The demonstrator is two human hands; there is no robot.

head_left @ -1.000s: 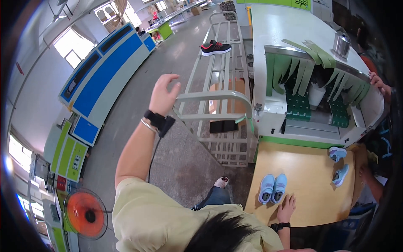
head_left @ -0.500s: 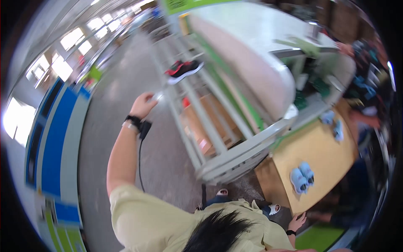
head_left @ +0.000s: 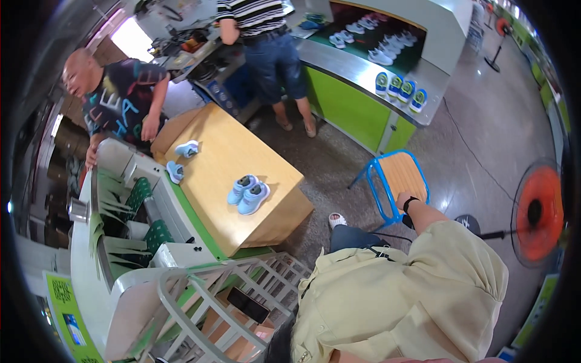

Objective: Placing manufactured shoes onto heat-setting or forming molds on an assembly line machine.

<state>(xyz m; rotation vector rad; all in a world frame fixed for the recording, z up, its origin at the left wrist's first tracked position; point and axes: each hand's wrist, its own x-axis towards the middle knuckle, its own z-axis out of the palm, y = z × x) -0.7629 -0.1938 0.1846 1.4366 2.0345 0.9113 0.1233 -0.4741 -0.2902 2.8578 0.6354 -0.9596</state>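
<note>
My right hand (head_left: 403, 199) rests on the near edge of a blue-framed stool with a wooden seat (head_left: 400, 175); a black band sits on its wrist. The hand is small in the picture, so I cannot tell whether its fingers grip the frame. My left hand is out of view. To the left, a pair of light blue shoes (head_left: 248, 195) stands on a wooden table (head_left: 224, 151). Two single light blue shoes (head_left: 186, 148) lie near the table's far corner. My yellow shirt fills the lower right.
A white machine with green strip curtains (head_left: 124, 209) adjoins the table, and a grey metal rack (head_left: 242, 284) holds a black phone-like slab (head_left: 248, 304). Two people stand at the back. A green counter carries several shoes (head_left: 396, 86). An orange fan (head_left: 535, 212) stands right.
The view has swung right around. My left arm, raised near the rack before, is gone from sight. My right hand has left the table edge and now sits on the blue stool.
</note>
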